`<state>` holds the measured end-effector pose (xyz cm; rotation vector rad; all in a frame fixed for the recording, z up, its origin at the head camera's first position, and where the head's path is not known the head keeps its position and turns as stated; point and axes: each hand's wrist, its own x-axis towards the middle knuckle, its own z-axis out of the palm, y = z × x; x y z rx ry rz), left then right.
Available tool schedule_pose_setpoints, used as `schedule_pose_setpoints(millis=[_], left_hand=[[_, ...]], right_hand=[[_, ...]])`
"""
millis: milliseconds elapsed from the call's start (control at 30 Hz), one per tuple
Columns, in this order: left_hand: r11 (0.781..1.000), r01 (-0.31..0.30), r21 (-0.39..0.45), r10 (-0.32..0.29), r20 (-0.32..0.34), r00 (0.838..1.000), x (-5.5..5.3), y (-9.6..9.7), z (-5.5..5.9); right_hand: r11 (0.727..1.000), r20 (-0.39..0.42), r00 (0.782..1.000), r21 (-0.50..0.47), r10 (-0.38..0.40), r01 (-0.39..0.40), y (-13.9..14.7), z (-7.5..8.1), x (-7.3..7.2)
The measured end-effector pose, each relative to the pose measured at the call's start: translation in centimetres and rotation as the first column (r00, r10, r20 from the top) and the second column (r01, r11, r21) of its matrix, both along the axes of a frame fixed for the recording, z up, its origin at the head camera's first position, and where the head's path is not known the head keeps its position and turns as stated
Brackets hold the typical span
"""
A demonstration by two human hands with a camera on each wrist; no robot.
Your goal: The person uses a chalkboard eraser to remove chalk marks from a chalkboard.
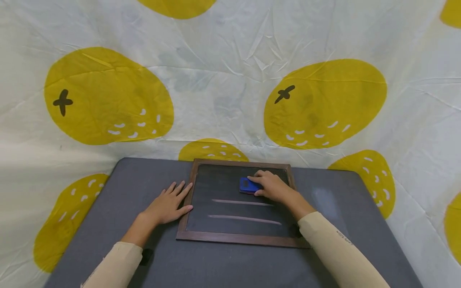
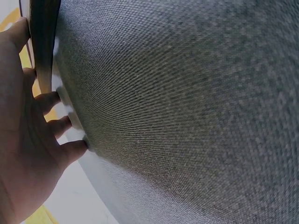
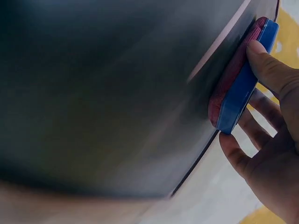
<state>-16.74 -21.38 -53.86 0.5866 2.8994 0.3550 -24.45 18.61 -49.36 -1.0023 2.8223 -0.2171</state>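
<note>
Right hand (image 1: 271, 186) grips a boxy blue eraser (image 1: 247, 184), red fabric pad (image 3: 232, 77) facing the chalkboard (image 1: 216, 182); left hand (image 1: 167, 205) lies spread, touching the brown wood-grained frame (image 1: 237, 237).

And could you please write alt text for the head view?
A right hand holds a blue rectangular eraser on a brown-framed blackboard, beyond two pale straight lines. The left hand touches the blackboard's left edge.

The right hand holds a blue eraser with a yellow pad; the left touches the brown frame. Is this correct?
Not yellow: the right wrist view shows a dark red pad. The right hand holds the blue eraser; the left hand touches the brown frame.
</note>
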Motion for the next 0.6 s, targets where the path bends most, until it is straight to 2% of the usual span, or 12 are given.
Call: schedule_pose_setpoints(millis=[367,600], left_hand=[[1.000,-0.010,-0.015,0.010,0.009,1.000,0.0,0.0,0.2],[1.000,-0.016,-0.011,0.016,0.019,1.000,0.0,0.1,0.5]], right_hand=[[0.996,-0.005,0.998,0.049,0.069,-0.069,-8.3,-0.2,-1.3],[0.992,-0.006,0.998,0.111,0.062,-0.061,-12.3,0.1,-1.8]])
